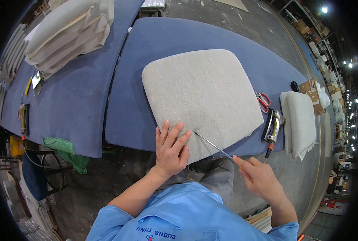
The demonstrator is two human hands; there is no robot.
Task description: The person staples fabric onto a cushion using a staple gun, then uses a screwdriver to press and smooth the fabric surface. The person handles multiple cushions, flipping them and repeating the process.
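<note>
A beige fabric-covered seat cushion (205, 90) lies on the blue padded table, its near edge close to my body. My left hand (171, 146) rests on the cushion's near left part, fingers stretched out and slightly apart, holding nothing. In my right hand (257, 174) is an awl (213, 145) with a long thin metal shaft; its handle is hidden in my closed fingers. The shaft slants up and left over the near edge, and its tip meets the fabric just right of my left hand, where a small dark dent shows.
Right of the cushion lie red-handled scissors (263, 102), a staple gun (272, 126) on a hose and folded beige fabric pieces (299, 124). A cardboard box (313, 96) stands beyond. On the left table (72, 100) are stacked covers (72, 36) and another staple gun (24, 119).
</note>
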